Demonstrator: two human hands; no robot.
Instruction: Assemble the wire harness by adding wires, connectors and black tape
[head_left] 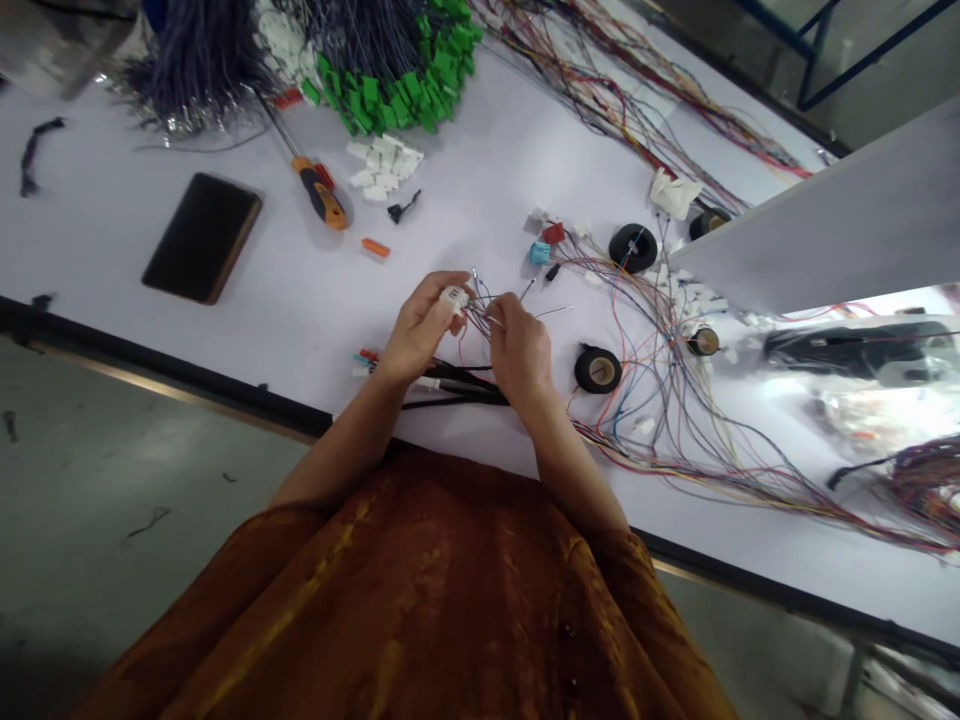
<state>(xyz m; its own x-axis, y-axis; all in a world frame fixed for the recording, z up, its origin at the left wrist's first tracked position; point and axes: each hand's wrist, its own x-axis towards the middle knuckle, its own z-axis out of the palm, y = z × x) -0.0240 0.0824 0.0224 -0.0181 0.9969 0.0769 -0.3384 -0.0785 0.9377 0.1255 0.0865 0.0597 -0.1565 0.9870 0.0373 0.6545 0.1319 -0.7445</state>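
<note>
Between the thumb and fingers of my left hand point(416, 325) is a white connector housing point(454, 298), its slotted face turned up. Thin wires run from its right side toward my right hand point(520, 345), whose fingers are pinched on a wire point(482, 300). Loose wire ends with metal tips stick out around the fingers. Below both hands lie black sleeved cables point(457, 393) with small connectors at their left end. A blue connector point(538, 252) and a red connector point(553, 233) rest just beyond my right hand.
Black tape rolls point(598, 370) lie right among spread wires point(660, 340). A screwdriver point(319, 190), a dark phone-like rectangle point(202, 238), an orange piece point(375, 248) and white connectors point(384, 165) are at left. Green-ended wire bundles point(397, 95) lie at the back. A white panel point(840, 210) stands at right.
</note>
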